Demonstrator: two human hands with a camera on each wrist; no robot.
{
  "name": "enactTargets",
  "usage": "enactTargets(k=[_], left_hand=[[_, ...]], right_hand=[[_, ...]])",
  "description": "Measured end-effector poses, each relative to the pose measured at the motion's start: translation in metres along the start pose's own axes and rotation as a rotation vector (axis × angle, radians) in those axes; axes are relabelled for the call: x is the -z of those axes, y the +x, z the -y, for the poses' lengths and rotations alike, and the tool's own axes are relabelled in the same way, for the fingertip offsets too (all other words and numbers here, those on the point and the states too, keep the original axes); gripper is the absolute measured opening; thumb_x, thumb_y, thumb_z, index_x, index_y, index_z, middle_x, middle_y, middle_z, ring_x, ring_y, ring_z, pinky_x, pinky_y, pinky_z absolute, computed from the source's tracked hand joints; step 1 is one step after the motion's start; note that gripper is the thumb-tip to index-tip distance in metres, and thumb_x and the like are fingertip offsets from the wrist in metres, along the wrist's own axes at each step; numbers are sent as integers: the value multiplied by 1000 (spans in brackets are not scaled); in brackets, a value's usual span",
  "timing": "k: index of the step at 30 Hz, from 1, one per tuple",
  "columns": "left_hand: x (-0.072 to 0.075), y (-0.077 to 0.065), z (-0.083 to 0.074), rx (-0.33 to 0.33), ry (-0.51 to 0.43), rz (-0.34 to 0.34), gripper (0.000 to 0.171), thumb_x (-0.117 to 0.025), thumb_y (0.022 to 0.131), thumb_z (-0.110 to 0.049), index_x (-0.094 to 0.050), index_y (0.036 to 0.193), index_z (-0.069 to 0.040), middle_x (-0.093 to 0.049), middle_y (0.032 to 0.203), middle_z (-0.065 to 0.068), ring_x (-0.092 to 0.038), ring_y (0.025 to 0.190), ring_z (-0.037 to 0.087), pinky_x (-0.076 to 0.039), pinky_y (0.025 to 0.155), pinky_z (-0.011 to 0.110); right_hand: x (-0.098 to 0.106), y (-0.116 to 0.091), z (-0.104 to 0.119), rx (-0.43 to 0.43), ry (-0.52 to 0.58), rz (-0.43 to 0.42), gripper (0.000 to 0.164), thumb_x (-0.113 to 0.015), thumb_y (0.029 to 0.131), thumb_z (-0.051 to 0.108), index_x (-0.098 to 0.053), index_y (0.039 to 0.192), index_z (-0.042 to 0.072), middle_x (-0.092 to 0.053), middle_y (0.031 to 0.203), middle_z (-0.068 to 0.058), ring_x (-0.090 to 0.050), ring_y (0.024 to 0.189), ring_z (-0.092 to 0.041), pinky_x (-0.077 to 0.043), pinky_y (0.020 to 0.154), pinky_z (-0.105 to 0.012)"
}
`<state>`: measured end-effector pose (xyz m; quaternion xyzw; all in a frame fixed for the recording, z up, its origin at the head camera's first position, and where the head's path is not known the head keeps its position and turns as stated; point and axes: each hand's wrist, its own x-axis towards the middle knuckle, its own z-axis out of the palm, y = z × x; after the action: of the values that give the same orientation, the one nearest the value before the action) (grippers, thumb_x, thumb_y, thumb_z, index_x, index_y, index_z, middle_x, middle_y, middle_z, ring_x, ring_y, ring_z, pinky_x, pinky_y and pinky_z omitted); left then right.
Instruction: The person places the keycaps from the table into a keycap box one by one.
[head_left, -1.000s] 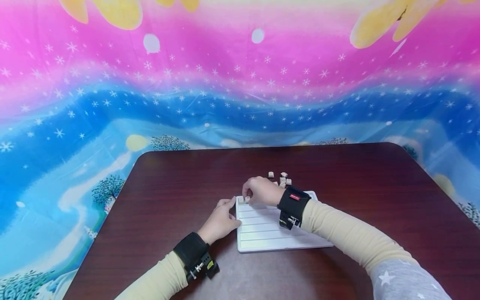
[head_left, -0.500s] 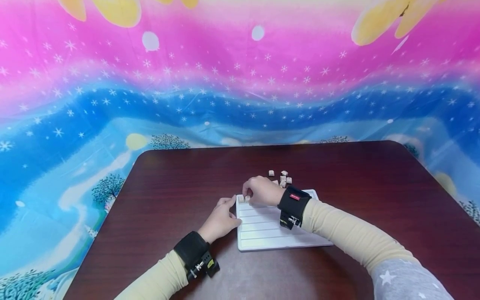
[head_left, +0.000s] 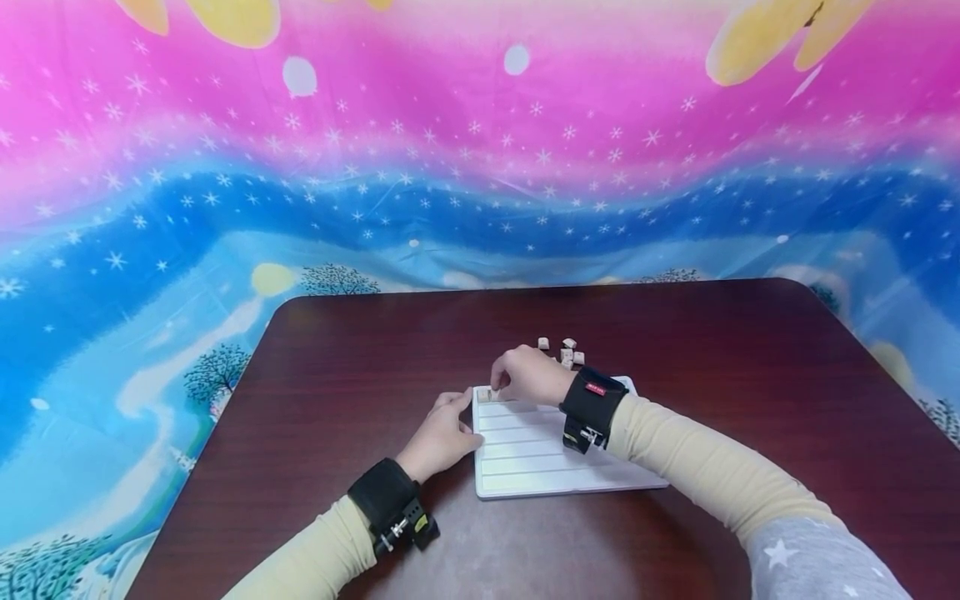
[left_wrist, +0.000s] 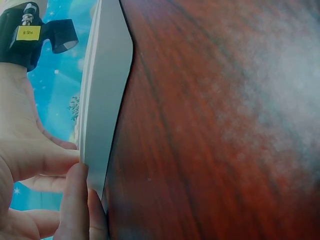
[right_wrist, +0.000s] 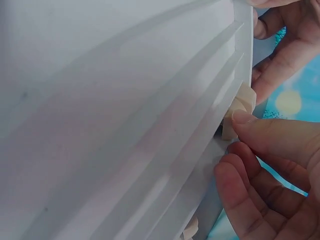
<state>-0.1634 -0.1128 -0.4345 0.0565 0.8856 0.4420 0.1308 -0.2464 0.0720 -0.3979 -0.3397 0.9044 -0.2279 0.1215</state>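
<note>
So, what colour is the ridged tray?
The tray is white; the head view shows it best.

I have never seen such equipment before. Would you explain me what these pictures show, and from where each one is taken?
There is no machine here: a person works with two bare hands. The wide view comes from a camera worn on the head, looking forward and down. The two closer views come from cameras on the wrists, one for each hand; you see the black wristbands in the wide view.

On the dark wooden table lies a white ridged tray. Several small loose cream pieces lie just beyond its far edge.

The left hand touches the tray's left edge. The right hand seems to pinch a cream piece near the far left corner. Markings on the pieces are too small to read.
</note>
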Motion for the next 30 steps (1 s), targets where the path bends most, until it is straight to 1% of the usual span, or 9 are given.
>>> enactTargets(k=[6,16,21,30], left_hand=[[0,-1,0,6,-5,1,77,-72,87,0,-35,154,10,-39,149,25,-55,78,14,-46,63,25],[0,-1,-2,14,-2,-3,77,-73,87,0,-35,154,9,-39,149,25,-56,78,14,-47,63,24],[1,-2,-2,6,4,-3,77,-73,87,1,-36,154,9,-40,148,25,-56,78,14,-47,64,25],[0,-2,-2,-6,3,-5,78,-73,86,1,-35,154,10,-39,149,26,-56,79,14,-47,64,25]], right_hand=[[-2,1,2,-13,-4,4,8,-80,86,2,-77,89,8,-66,79,4,-58,72,-8,-51,69,-25],[-1,0,2,1,-7,2,10,-79,85,0,-76,88,8,-65,79,5,-56,73,-8,-50,70,-25],[0,-1,2,-4,6,11,11,-80,84,0,-75,90,8,-64,78,5,-56,72,-9,-49,69,-25],[5,-2,-2,38,-5,4,11,-79,84,0,-77,92,7,-66,81,4,-56,73,-8,-50,71,-25]])
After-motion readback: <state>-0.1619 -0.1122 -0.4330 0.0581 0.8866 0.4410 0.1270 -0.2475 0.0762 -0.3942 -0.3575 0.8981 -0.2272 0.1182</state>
